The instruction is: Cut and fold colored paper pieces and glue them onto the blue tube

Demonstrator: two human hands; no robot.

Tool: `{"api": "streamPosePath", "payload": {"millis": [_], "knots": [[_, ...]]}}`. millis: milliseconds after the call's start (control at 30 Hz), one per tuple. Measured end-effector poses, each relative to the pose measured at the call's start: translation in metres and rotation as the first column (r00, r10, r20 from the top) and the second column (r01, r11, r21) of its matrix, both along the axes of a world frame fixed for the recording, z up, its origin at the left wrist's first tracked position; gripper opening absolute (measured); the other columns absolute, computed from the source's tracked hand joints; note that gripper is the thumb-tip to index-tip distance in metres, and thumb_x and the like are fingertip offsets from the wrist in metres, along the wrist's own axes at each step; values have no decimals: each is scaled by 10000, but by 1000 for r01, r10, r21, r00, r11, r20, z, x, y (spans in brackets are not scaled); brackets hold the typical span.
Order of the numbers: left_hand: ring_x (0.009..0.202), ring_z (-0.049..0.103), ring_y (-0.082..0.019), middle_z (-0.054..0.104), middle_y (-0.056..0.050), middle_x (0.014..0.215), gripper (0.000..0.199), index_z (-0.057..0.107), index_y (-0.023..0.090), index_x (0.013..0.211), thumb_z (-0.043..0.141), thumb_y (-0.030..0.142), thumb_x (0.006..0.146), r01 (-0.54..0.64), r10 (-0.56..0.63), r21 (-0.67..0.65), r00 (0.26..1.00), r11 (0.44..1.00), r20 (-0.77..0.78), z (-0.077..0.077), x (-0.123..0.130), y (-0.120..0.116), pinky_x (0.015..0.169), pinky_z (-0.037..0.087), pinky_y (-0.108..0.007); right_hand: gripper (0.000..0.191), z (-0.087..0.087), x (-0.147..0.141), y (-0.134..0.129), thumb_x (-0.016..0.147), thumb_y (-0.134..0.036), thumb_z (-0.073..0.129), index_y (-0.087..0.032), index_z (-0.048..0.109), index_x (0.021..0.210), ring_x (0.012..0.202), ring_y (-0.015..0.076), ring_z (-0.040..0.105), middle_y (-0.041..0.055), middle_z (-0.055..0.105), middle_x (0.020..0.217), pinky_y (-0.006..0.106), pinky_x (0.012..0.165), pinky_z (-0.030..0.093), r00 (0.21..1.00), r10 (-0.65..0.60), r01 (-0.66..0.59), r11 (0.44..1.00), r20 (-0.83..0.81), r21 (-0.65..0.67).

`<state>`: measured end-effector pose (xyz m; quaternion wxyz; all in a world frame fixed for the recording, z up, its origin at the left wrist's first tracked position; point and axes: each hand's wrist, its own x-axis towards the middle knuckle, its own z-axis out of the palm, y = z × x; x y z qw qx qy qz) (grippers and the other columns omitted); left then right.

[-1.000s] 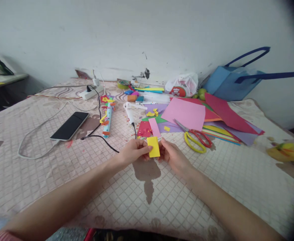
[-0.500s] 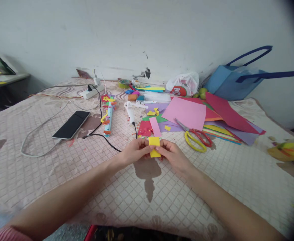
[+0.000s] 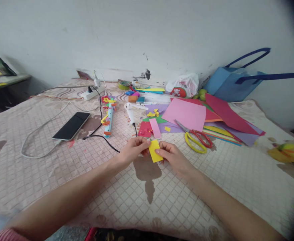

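Between my two hands is a small yellow piece of paper (image 3: 155, 152), tilted a little, above the patterned tablecloth. My left hand (image 3: 136, 147) pinches its upper left corner with thumb and fingers. On its right edge, the thumb and fingers of my right hand (image 3: 173, 154) are closed. Just beyond my hands lie a pink paper strip (image 3: 155, 128) and a red paper piece (image 3: 144, 129) with small scraps on it. Scissors (image 3: 195, 142) with one yellow and one red handle lie to the right, blades pointing away.
A white glue gun (image 3: 130, 114) with a cord stands behind my left hand. Left of it are a decorated light-blue strip (image 3: 108, 120) and a phone (image 3: 72, 126) on a cable. Coloured paper sheets (image 3: 185, 113), a plastic bag (image 3: 183, 86) and a blue bag (image 3: 233, 83) occupy the back right.
The yellow paper has turned from upright to slanted, its lower end swinging right. My left thumb has shifted up to its top left corner.
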<state>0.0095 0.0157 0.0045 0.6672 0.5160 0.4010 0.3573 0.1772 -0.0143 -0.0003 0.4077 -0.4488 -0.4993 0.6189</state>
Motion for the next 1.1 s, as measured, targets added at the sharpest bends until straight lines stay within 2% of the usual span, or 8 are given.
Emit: {"api": "streamPosePath", "payload": {"millis": [233,400,700,800,867,967,1033,1100], "knots": [[525,530,-73,580,1,600,332,511,131,666,615,440,729,30,-29,-67,999,997,15,-1,1,0,554,435,-213,228,-1,-1,1,731,-346,636,-191,498,637,512,93,421,-33,492,588,222,475,322,999,-54,54,999,3,2],[504,522,-64,587,12,584,278,490,137,641,645,354,719,31,-29,-52,999,998,45,1,0,-1,534,415,-202,311,-2,1,1,810,-475,516,-179,582,742,526,102,463,-1,545,641,241,482,348,998,9,-9,1000,-63,-2],[507,515,-79,572,8,584,269,514,135,680,619,376,736,-79,83,-55,994,995,66,0,1,2,541,428,-226,191,-4,5,2,796,-332,583,-180,519,699,498,79,446,-28,538,609,229,501,342,998,63,-64,997,21,45],[595,535,-104,575,-13,676,260,529,139,748,585,392,764,-123,123,44,992,991,16,1,0,0,564,441,-238,197,-4,4,2,799,-347,584,-180,524,714,512,82,451,-26,541,611,224,505,346,999,34,-34,999,1,42],[710,547,-126,573,-28,784,216,541,152,815,587,359,774,-182,198,260,980,948,-36,4,-1,-2,633,457,-257,216,-4,4,3,799,-369,584,-179,525,714,510,81,449,-27,539,608,221,500,347,1000,11,-11,999,-15,43],[906,524,-165,553,-48,926,144,589,182,880,604,281,777,-159,289,624,951,765,-111,7,-3,-6,816,432,-317,245,-5,4,3,792,-400,588,-176,524,716,503,79,448,-30,532,599,218,488,343,999,-6,7,999,-36,38],[980,498,-188,537,-60,985,143,628,197,887,633,260,758,-77,294,739,941,670,-168,7,-4,-8,880,398,-350,255,-5,3,4,787,-411,594,-174,525,724,507,80,452,-30,530,599,218,488,346,999,-5,6,999,-44,34],[980,496,-194,528,-62,994,146,650,204,873,660,254,736,-30,292,778,935,627,-199,5,-3,-9,875,397,-359,257,-6,3,4,786,-412,596,-172,526,726,510,80,454,-28,529,601,218,491,350,999,10,-8,999,-43,35]]}}
